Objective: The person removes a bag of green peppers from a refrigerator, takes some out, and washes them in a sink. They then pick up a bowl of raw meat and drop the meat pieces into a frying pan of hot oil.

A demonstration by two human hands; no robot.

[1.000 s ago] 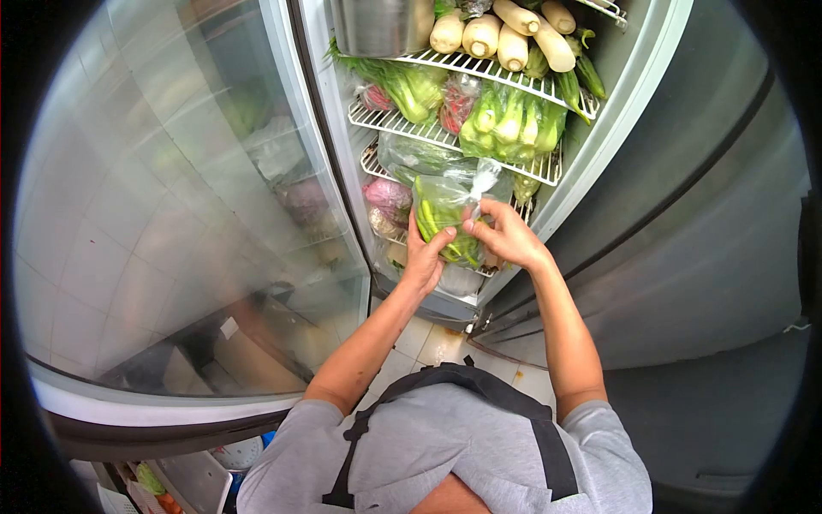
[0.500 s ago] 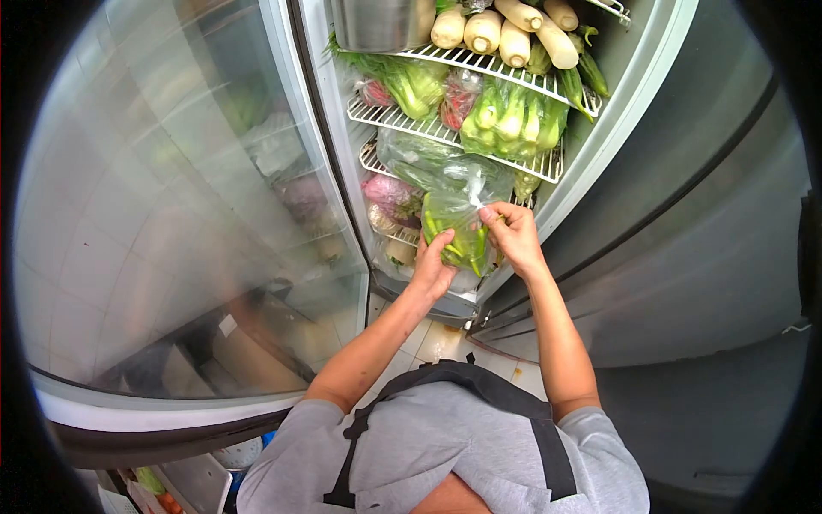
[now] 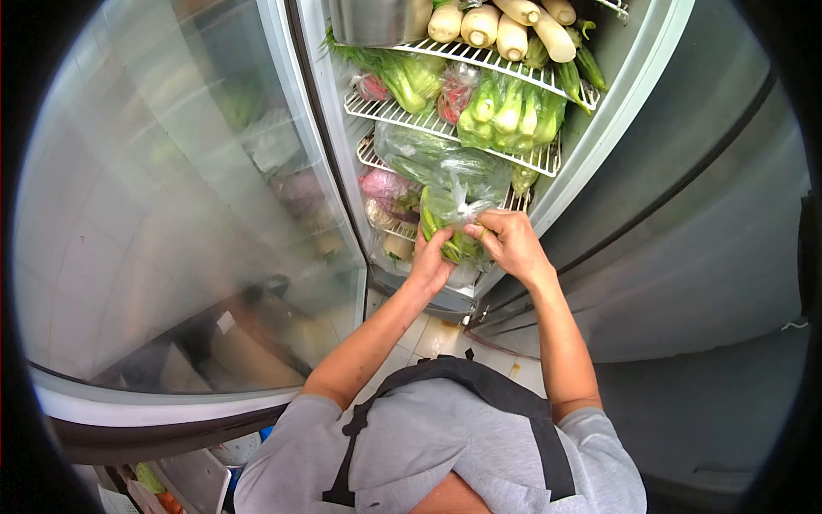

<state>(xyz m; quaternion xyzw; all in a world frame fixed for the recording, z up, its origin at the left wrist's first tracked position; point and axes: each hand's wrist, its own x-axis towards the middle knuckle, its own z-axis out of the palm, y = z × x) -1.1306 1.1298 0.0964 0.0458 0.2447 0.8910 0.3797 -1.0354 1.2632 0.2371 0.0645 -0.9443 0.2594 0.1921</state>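
A clear plastic bag (image 3: pixel 440 204) of long green peppers (image 3: pixel 429 224) is held in front of the refrigerator's lower shelves. My left hand (image 3: pixel 431 259) grips its left side from below, thumb across the front. At the bag's twisted, whitish neck, my right hand (image 3: pixel 511 242) is closed, pinching the plastic between thumb and fingers. Part of the peppers is hidden behind my fingers. Just behind lies another clear bag (image 3: pixel 411 154) with dark green vegetables on a wire shelf.
The glass door (image 3: pixel 171 214) stands open at left. Upper shelves hold white radishes (image 3: pixel 479 27), a metal pot (image 3: pixel 377 21) and bagged leafy greens (image 3: pixel 509 111). A purple bagged vegetable (image 3: pixel 390 190) sits lower left. A dark grey curved surface (image 3: pixel 685 231) is at right.
My right hand has turned inward over the bag's neck, its knuckles now more on top. The bag tilts slightly, and less of the peppers shows. My left hand keeps its grip.
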